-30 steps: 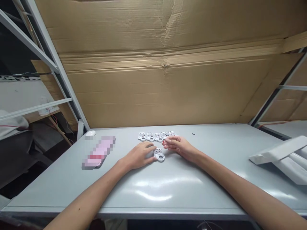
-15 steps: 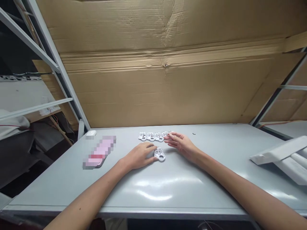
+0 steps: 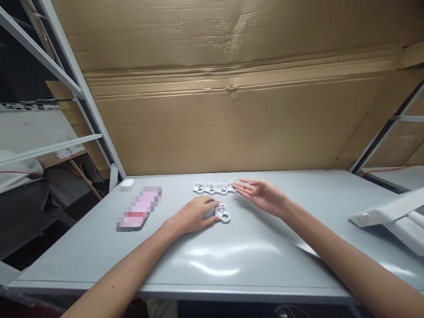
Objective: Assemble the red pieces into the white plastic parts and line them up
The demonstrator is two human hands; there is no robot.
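My left hand [image 3: 198, 215] touches a flat, holed white plastic plate [image 3: 219, 213] on the grey bench [image 3: 159, 265], grip unclear; my open right hand [image 3: 265, 195] bears a tiny red piece [image 3: 244, 188]. The plate looks light, stiff, best edge-held.

Extends left forearm [image 3: 130, 268] from lower left and right forearm [image 3: 338, 256] from lower right, both bare, slanting forward toward the middle. Holds left hand [image 3: 194, 215] low, back upward, thumb set apart from fingers in a loose C, tips to the right. Presents right hand [image 3: 261, 195] uncurled, palm turned upward and showing, fingers fairly straight and pointing left, slightly farther forward than left hand.
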